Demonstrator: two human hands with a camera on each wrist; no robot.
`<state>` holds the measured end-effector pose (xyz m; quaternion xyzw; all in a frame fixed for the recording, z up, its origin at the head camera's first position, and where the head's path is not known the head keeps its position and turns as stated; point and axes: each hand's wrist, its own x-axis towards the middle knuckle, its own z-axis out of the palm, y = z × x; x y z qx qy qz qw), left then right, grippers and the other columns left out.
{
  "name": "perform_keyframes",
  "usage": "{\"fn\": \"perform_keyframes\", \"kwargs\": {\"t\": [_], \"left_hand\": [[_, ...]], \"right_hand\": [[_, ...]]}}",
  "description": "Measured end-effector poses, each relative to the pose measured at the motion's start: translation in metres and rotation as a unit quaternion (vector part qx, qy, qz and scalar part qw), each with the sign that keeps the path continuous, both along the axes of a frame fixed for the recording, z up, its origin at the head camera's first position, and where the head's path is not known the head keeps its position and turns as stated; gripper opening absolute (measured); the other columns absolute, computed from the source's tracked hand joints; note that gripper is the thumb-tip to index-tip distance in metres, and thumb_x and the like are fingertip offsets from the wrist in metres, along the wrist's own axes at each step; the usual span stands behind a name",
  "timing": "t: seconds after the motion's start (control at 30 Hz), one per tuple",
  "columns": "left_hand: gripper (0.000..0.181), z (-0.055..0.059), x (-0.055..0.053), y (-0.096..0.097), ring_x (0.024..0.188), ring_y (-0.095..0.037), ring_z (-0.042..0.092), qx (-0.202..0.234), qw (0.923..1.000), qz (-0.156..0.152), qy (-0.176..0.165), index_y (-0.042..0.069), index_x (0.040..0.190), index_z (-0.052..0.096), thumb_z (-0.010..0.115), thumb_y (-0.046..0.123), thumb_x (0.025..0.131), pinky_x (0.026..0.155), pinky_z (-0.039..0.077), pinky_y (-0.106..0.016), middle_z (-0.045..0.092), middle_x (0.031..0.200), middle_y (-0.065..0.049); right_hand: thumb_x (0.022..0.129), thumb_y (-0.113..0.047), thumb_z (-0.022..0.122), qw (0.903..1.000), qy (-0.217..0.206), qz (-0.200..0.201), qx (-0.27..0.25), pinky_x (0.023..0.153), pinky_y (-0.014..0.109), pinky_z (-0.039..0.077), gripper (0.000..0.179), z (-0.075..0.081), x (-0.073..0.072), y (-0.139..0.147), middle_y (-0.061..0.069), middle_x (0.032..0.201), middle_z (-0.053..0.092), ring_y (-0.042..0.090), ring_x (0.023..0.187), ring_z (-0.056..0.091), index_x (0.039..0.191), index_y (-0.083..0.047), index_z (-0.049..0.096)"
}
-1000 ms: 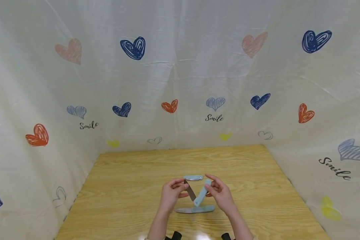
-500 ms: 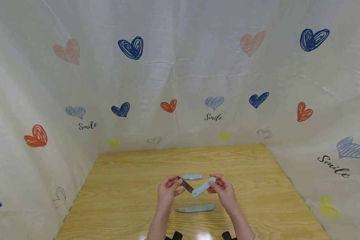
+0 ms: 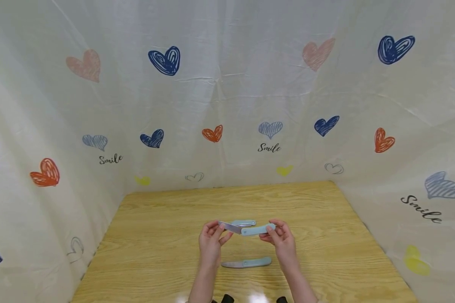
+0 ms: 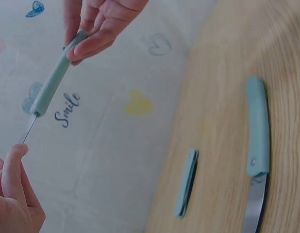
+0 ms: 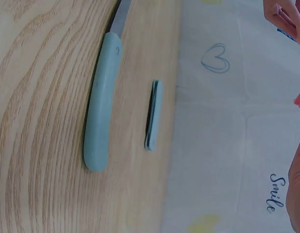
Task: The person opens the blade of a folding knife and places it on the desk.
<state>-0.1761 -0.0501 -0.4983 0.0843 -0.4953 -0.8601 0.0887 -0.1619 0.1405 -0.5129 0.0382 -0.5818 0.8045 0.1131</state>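
Between my two hands, above the table, is a folding knife (image 3: 254,230) with a pale blue-green handle, its blade swung out nearly in line with the handle. My left hand (image 3: 211,242) pinches the blade near its tip between thumb and fingers. The handle's far end is gripped by my right hand (image 3: 282,240), also seen at the top of the left wrist view. Below them an unfolded knife (image 3: 246,263) of the same kind lies on the table, blade pointing left. Behind the held knife lies a folded knife (image 3: 246,222), partly covered by the held blade in the head view.
The wood-grain table (image 3: 159,235) stretches out around the hands. A pale curtain (image 3: 227,92) printed with hearts and "Smile" hangs behind it and along both sides.
The held knife has opened from a sharp V to almost straight. My hands have moved apart and the knife's hinge has risen in view. The two knives on the table have stayed put.
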Motion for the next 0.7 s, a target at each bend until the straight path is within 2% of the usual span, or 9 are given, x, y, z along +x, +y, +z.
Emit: {"fn": "perform_keyframes", "kwargs": {"t": [0.13, 0.27, 0.47, 0.7], "left_hand": [[0.017, -0.002, 0.002, 0.004, 0.083, -0.016, 0.062, 0.005, 0.9995, 0.028, -0.012, -0.011, 0.109, 0.047, 0.055, -0.005, 0.096, 0.073, 0.061, -0.034, 0.052, 0.093, -0.009], [0.015, -0.003, 0.004, 0.008, 0.087, -0.018, 0.062, 0.017, 0.9987, 0.046, -0.016, -0.008, 0.109, 0.047, 0.055, -0.004, 0.096, 0.075, 0.061, -0.033, 0.051, 0.093, -0.009], [0.011, -0.007, 0.004, 0.012, 0.084, -0.016, 0.061, 0.041, 0.9974, 0.058, -0.013, -0.005, 0.106, 0.048, 0.054, -0.005, 0.096, 0.077, 0.060, -0.034, 0.050, 0.092, -0.008], [0.011, -0.011, 0.005, 0.014, 0.082, -0.015, 0.062, 0.042, 0.9966, 0.070, -0.005, -0.003, 0.105, 0.050, 0.056, -0.005, 0.096, 0.074, 0.061, -0.034, 0.052, 0.090, -0.007]], "right_hand": [[0.099, 0.000, 0.053, 0.9996, 0.005, 0.004, -0.026, 0.072, 0.025, 0.060, 0.013, -0.001, 0.003, -0.004, 0.000, 0.087, 0.065, 0.013, 0.075, 0.069, 0.108, -0.009, 0.054], [0.099, 0.001, 0.052, 0.9988, -0.007, 0.002, -0.049, 0.074, 0.025, 0.060, 0.012, -0.001, 0.005, -0.007, 0.002, 0.089, 0.063, 0.013, 0.077, 0.068, 0.108, -0.007, 0.051], [0.099, 0.001, 0.050, 0.9977, -0.010, -0.001, -0.067, 0.074, 0.024, 0.059, 0.010, -0.004, 0.007, -0.009, 0.004, 0.090, 0.060, 0.014, 0.077, 0.067, 0.107, -0.005, 0.048], [0.100, 0.001, 0.050, 0.9971, -0.001, 0.002, -0.076, 0.074, 0.025, 0.060, 0.011, -0.007, 0.008, -0.009, 0.004, 0.090, 0.061, 0.014, 0.077, 0.068, 0.107, -0.006, 0.049]]}}
